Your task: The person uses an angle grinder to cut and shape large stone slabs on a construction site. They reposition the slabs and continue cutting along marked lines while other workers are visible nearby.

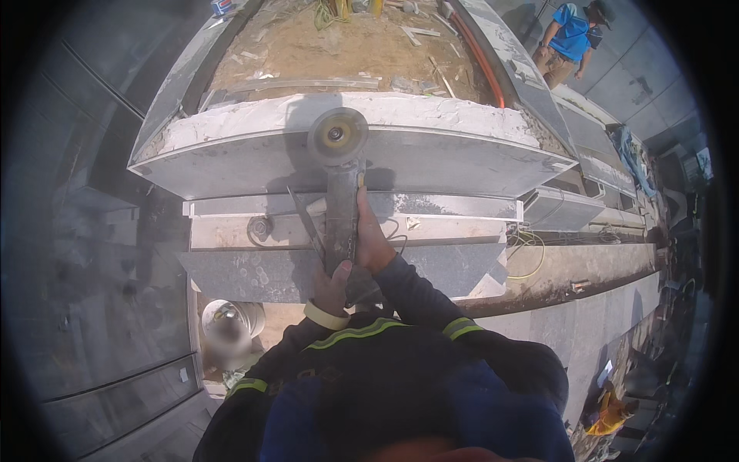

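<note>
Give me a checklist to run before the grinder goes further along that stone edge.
1. Both hands on the grinder: ok. The left hand holds its rear, the right hand its body.
2. Disc at the stone slab edge: ok, it sits at the upper rim.
3. Disc guard in place: cannot tell.
4. Gloves: not ok, both hands are bare.
5. Cord clear of the disc: cannot tell, a thin cable loops by the right hand.
6. Bystanders clear: ok, a person in blue stands well off at the far end.
</note>
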`<move>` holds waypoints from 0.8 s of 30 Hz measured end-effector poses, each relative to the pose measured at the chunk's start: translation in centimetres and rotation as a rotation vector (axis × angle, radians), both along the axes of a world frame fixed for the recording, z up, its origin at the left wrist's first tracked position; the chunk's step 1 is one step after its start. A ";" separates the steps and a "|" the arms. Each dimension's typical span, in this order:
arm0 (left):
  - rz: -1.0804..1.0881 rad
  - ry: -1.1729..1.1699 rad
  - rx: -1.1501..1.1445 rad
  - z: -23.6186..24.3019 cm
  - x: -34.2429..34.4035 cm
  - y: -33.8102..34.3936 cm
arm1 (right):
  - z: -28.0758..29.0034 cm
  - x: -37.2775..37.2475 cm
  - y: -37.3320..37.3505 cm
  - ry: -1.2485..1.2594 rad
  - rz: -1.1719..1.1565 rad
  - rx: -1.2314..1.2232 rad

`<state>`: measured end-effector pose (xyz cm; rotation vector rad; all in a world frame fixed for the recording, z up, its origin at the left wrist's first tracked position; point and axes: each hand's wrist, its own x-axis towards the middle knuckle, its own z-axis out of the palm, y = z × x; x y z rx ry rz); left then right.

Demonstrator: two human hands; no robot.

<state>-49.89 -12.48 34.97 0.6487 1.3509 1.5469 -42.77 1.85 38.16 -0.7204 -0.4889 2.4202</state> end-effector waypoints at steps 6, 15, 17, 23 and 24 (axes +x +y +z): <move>0.012 0.026 0.116 0.2 0.7 -1.6 | -2.4 -0.1 -1.9 0.010 0.027 0.024; 0.358 -0.089 0.081 -3.9 -1.7 -6.4 | -5.4 -6.0 -4.9 -0.001 0.341 0.195; 0.489 -0.336 0.044 -6.1 -4.6 -8.5 | -6.1 -8.9 -5.3 -0.096 0.420 0.205; 0.933 0.129 -0.499 -24.7 -18.9 -21.5 | -8.9 -17.6 -9.0 -0.348 0.655 0.296; 0.929 0.121 -0.716 -29.9 -21.5 -26.1 | -9.5 -19.4 -10.5 -0.366 0.702 0.285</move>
